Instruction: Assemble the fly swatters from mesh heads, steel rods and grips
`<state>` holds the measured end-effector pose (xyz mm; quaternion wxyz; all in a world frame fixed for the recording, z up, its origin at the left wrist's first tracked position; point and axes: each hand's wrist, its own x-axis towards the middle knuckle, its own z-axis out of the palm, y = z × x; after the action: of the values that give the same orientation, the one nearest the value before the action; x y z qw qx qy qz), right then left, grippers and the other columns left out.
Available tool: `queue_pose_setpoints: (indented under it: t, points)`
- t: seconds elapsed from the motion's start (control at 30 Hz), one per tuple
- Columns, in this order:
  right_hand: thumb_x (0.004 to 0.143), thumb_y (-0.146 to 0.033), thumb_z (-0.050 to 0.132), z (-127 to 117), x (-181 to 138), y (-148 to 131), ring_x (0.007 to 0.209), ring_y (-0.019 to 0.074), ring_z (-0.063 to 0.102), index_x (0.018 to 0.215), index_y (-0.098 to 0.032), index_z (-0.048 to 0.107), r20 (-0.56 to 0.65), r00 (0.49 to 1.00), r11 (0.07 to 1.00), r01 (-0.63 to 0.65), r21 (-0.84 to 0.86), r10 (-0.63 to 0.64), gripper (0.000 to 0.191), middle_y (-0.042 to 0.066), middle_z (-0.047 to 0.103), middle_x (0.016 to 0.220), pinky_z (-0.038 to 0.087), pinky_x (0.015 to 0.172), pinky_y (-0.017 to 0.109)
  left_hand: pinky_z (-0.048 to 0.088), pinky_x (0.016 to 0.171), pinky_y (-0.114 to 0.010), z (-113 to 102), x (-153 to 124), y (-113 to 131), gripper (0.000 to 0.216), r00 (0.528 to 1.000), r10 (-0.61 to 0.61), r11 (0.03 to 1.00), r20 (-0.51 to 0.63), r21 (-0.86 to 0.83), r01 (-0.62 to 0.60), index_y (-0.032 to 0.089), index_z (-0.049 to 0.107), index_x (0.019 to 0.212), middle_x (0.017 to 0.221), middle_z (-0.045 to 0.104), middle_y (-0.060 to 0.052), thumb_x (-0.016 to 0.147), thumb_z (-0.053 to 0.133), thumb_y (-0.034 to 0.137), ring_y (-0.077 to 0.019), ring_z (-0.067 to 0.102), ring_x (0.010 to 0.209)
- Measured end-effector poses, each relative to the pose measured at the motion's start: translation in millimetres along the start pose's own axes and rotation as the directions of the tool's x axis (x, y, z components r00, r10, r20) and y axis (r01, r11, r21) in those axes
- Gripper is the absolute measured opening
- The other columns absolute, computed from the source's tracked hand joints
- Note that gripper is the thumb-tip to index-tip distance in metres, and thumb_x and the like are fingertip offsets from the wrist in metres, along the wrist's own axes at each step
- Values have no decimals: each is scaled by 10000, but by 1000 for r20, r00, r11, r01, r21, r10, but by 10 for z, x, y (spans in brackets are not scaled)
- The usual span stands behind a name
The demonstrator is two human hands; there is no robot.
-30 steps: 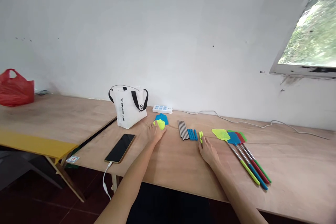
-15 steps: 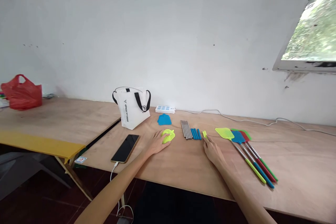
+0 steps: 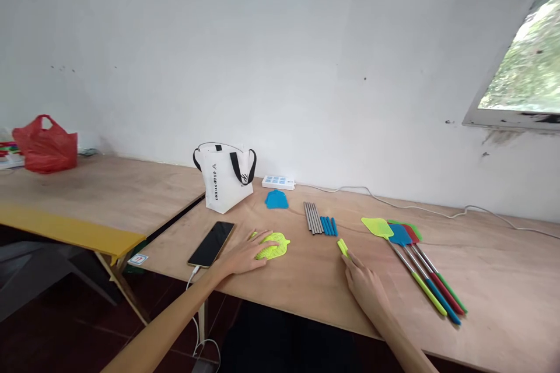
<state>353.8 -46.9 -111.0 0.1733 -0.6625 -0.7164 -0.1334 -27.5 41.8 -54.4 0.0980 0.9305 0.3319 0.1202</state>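
My left hand [image 3: 250,253] lies with spread fingers on a yellow-green perforated fly swatter head [image 3: 275,249], which is flat on the table. Part of the head is hidden under the fingers. My right hand [image 3: 364,280] is closed on yellow-green handle grips [image 3: 343,246]; their lower ends are hidden by the fingers. Between the hands and farther back lie several grey metal tubes [image 3: 312,218] and several blue handle grips [image 3: 329,226], side by side. Behind them on the left is a blue swatter head [image 3: 276,199].
Several whole fly swatters [image 3: 423,280] lie fanned out on the right. A phone [image 3: 212,243] on a white cable lies at the left, before a white bag [image 3: 225,180]. A power strip [image 3: 278,182] sits by the wall. A red plastic bag [image 3: 49,145] rests on the other table.
My left hand has drawn the yellow-green swatter head towards me and slightly left. My right hand has brought the yellow-green grips nearer, away from the blue ones. The view has shifted slightly.
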Motion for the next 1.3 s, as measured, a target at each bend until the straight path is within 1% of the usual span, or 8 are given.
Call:
queue_pose_setpoints:
  t: [0.07, 0.17, 0.23, 0.43, 0.6, 0.97, 1.13, 1.3]
  points:
    - [910, -147, 352, 26, -100, -14, 819, 197, 742, 1307, -282, 645, -56, 998, 998, 10, 56, -6, 512, 41, 595, 1446, 556, 641, 295, 120, 1254, -543, -20, -3, 17, 598, 1000, -28, 999, -11, -20, 27, 377, 334, 1553, 1666, 259, -17, 991, 534, 423, -292, 247, 1527]
    - [928, -187, 362, 35, -148, -33, 1042, 216, 707, 1220, -281, 672, -134, 991, 988, 34, 148, -14, 436, 44, 659, 1346, 575, 761, 306, 161, 1252, -528, -10, 44, 70, 766, 995, -75, 996, -65, -56, 71, 326, 157, 1614, 1674, 231, -66, 982, 535, 536, -300, 250, 1525]
    - [940, -205, 363, 18, -134, -42, 1101, 230, 676, 1154, -266, 682, -150, 989, 979, 37, 198, -7, 389, 62, 691, 1248, 573, 835, 337, 191, 1249, -513, 24, 95, 100, 800, 992, -74, 995, -104, -68, 67, 302, 120, 1621, 1667, 245, -84, 982, 531, 554, -301, 254, 1523]
    - [961, -221, 376, -76, -101, -55, 1093, 235, 650, 1201, -260, 633, -139, 990, 947, 68, 315, -25, 354, 82, 664, 1167, 549, 938, 386, 179, 1240, -539, 146, 289, 154, 721, 986, -113, 992, -121, -61, 106, 318, 175, 1612, 1668, 243, -83, 1007, 437, 610, -305, 225, 1532]
    - [974, -224, 386, -161, -105, -94, 1120, 240, 634, 1257, -283, 615, -131, 991, 948, 69, 310, -29, 368, 73, 643, 1210, 542, 963, 414, 153, 1221, -581, 173, 386, 206, 509, 990, -128, 992, -56, 5, 128, 366, 442, 1500, 1581, 411, -62, 1038, 378, 571, -301, 301, 1501]
    - [1016, -268, 380, -152, -126, -96, 1217, 244, 598, 1247, -285, 636, -102, 994, 961, 67, 270, -40, 345, 75, 615, 1326, 521, 1024, 439, 124, 1230, -589, 41, 110, 79, 476, 991, -108, 993, -73, 47, 112, 371, 435, 1487, 1632, 336, -35, 1023, 441, 478, -290, 297, 1503]
    - [1015, -260, 373, -148, -128, -91, 1207, 246, 600, 1258, -284, 631, -114, 992, 961, 77, 266, -48, 356, 77, 617, 1327, 532, 1008, 447, 180, 1233, -566, 56, 265, 333, 649, 970, -140, 989, -198, 12, 145, 326, 203, 1584, 1653, 283, -65, 1004, 469, 445, -282, 281, 1511]
    - [1019, -256, 370, -156, -129, -85, 1213, 245, 593, 1274, -284, 616, -110, 992, 954, 89, 287, -59, 356, 75, 610, 1330, 520, 1022, 446, 125, 1267, -508, 371, 799, 721, 569, 972, -13, 997, -236, 71, 31, 231, 220, 1574, 1643, 307, -101, 1032, 363, 331, -243, 256, 1528]
